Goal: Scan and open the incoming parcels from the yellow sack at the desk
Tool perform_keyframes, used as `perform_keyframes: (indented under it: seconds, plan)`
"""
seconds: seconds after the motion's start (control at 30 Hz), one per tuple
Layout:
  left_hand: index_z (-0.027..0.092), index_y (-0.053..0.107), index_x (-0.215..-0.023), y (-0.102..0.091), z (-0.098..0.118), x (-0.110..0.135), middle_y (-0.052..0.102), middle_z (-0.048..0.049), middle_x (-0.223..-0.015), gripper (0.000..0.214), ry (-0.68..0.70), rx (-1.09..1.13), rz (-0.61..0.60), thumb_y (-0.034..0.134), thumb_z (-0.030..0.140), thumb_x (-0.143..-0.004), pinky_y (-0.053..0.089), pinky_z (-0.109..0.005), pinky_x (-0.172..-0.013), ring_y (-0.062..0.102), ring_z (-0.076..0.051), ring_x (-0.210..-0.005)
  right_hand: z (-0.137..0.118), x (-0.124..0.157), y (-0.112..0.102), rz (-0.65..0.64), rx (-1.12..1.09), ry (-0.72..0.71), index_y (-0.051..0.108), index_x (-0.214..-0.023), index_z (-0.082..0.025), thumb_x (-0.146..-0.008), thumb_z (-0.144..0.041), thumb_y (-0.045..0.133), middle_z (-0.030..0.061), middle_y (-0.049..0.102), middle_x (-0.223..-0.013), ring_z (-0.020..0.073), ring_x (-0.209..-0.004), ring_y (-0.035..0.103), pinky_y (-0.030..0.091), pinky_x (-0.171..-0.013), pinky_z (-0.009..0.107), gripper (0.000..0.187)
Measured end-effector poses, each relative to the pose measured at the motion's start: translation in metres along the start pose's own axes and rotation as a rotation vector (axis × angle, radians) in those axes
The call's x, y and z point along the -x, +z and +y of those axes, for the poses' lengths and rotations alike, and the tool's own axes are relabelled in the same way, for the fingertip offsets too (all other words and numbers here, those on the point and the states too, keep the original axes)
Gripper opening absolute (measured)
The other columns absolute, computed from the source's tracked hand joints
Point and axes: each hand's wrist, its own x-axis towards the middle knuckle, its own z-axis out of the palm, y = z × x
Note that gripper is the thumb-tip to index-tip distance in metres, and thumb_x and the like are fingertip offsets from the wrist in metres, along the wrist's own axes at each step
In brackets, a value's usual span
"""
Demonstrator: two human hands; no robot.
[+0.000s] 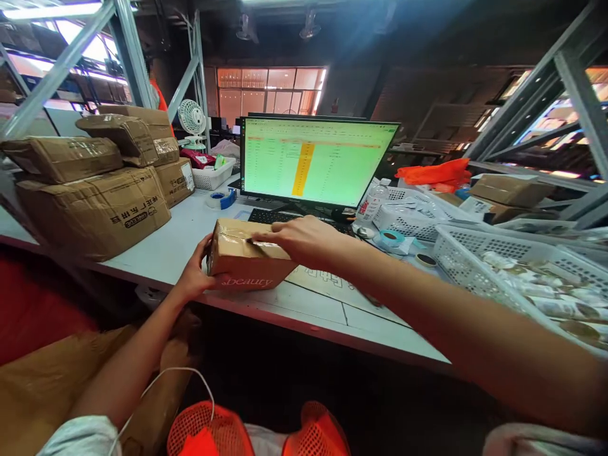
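Observation:
A small brown cardboard box (251, 273) with "beauty" printed on its front side rests at the table's front edge, shiny tape across its top. My left hand (196, 272) grips the box's left end, thumb at the front and fingers round the side. Over the top of the box lies my right hand (297, 237), its fingers curled with the index finger pointing left along the taped seam. A dark narrow shape shows beneath those fingers; whether it is a tool or a shadow is unclear.
Stacked cardboard boxes (102, 206) stand at the left. Behind my hands are a monitor (318, 158) and a keyboard (266, 216). A blue tape dispenser (222, 199) sits left of the monitor. White baskets (456, 263), one holding rolls, and a blue label roll (392, 239) occupy the right.

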Motion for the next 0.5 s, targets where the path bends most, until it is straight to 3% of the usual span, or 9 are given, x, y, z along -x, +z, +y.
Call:
perform_keyframes:
  seconds: [0.17,0.27,0.33,0.4,0.5]
  plan:
    - [0.019,0.030,-0.158,-0.015,-0.022,0.001,0.053,-0.0195,-0.149,0.123,-0.184,0.091,-0.021,0.091,0.061,-0.060,0.046,-0.051,-0.115,0.053,-0.039,-0.137,0.039,0.051,0.058,-0.297,0.074,0.417,0.064,-0.142,-0.023,-0.095,-0.004,0.048,0.0156,0.073,-0.100,0.0264,-0.083,0.071,0.040,-0.062,0.032,0.053]
    - [0.019,0.027,-0.158,-0.027,-0.020,-0.010,0.047,-0.0221,-0.154,0.127,-0.212,0.044,-0.091,0.089,0.068,-0.059,0.045,-0.052,-0.116,0.048,-0.041,-0.141,0.042,0.076,0.102,-0.369,0.006,0.543,0.054,-0.151,-0.030,-0.098,-0.005,0.040,0.0138,0.072,-0.107,0.0275,-0.087,0.073,0.044,-0.065,0.032,0.060]
    - [0.023,0.022,-0.160,-0.032,-0.002,-0.017,0.033,-0.0214,-0.163,0.126,-0.086,-0.049,-0.046,0.085,0.073,-0.062,0.040,-0.054,-0.119,0.038,-0.041,-0.149,0.032,0.083,0.132,-0.330,-0.046,0.583,0.042,-0.159,-0.034,-0.102,-0.010,0.037,0.0134,0.069,-0.117,0.0272,-0.092,0.073,0.047,-0.067,0.032,0.062]
    - [0.026,0.025,-0.158,-0.028,0.027,-0.018,0.028,-0.0185,-0.165,0.113,0.136,-0.237,0.059,0.080,0.072,-0.072,0.034,-0.056,-0.121,0.032,-0.038,-0.152,0.016,0.083,0.162,-0.279,-0.080,0.612,0.038,-0.161,-0.034,-0.107,-0.020,0.037,0.0143,0.066,-0.125,0.0281,-0.099,0.072,0.050,-0.071,0.033,0.057]
    - [0.025,0.049,-0.145,-0.004,0.067,-0.011,0.049,-0.0144,-0.150,0.069,0.406,-0.663,0.111,0.072,0.058,-0.088,0.032,-0.055,-0.119,0.042,-0.035,-0.143,-0.003,0.078,0.200,-0.184,-0.107,0.630,0.043,-0.160,-0.027,-0.109,-0.032,0.038,0.0160,0.064,-0.127,0.0300,-0.112,0.066,0.053,-0.085,0.036,0.051]
